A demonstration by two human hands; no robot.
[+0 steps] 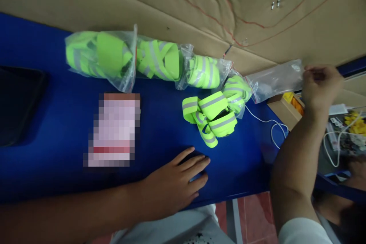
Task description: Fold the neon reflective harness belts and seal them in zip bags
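Observation:
My left hand (pixel 180 181) rests on the blue table (pixel 160 122) near its front edge, fingers spread and nothing in them. At the right, my right hand (pixel 323 82) is closed at the end of a clear zip bag (pixel 276 80), which looks flat. Just beyond my left hand lies a loose bundle of neon-yellow reflective strap (pixel 219 101) with grey stripes. Behind it, bagged reflective straps (pixel 203 71) form a row along the back, including a larger bag of straps (pixel 98 55) at the left and a small one (pixel 236 89) touching the loose bundle.
A blurred-out phone-like object (pixel 114 129) lies left of centre, and a dark object (pixel 20 103) sits at the far left. Brown covering (pixel 200 7) with red cords borders the back. At right are a cardboard box (pixel 281 110), a white cable (pixel 264 121) and another person's arm (pixel 356 173).

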